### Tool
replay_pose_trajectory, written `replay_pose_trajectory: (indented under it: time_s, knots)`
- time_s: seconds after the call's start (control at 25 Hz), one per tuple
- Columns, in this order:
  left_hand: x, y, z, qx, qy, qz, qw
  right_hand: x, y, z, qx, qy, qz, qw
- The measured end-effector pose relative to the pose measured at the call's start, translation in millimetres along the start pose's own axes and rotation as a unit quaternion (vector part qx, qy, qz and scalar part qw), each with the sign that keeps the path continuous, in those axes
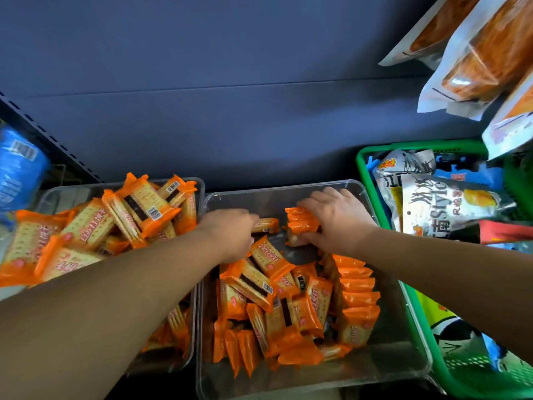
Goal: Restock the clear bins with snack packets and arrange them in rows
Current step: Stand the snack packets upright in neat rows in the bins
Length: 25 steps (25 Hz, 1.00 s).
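Two clear bins stand side by side on the shelf. The middle clear bin (340, 187) holds a loose heap of orange cracker packets (259, 287) and a row of upright packets (357, 290) along its right side. My right hand (337, 217) grips a small stack of upright packets (301, 223) at the bin's far end. My left hand (230, 229) reaches in beside it and holds a single packet (266, 225). The left clear bin (66, 192) is piled high with the same orange packets (95, 223).
A green basket (418, 147) at the right holds mixed snack bags (441, 203). Large orange-filled pouches (476, 53) hang at the top right. A blue package (17, 168) sits at the far left. The dark blue shelf back wall (216, 96) rises behind the bins.
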State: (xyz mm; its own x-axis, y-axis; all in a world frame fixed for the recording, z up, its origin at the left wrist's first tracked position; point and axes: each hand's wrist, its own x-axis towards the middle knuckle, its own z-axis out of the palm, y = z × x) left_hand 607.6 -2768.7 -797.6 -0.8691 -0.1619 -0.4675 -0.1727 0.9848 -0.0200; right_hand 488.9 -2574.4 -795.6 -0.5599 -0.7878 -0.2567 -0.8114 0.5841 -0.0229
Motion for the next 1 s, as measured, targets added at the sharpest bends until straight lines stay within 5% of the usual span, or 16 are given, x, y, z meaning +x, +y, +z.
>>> replay_pose_trajectory:
  time_s: [0.24,0.56,0.84,1.0]
  knots:
    - [4,4,5,0.049,-0.025,0.021,0.998,-7,-4,11,-0.015,0.035,-0.005,0.999]
    - [9,1,-2,-0.070,-0.103,0.019,0.992,-8,3,13,-0.003,0.058,-0.013,0.998]
    - [2,3,-4,-0.154,0.033,-0.020,0.987,-5,8,5,-0.077,0.053,-0.034,0.995]
    - [-21,-5,-21,-0.334,0.069,-0.047,0.939,-11,1,8,-0.123,0.025,-0.034,0.992]
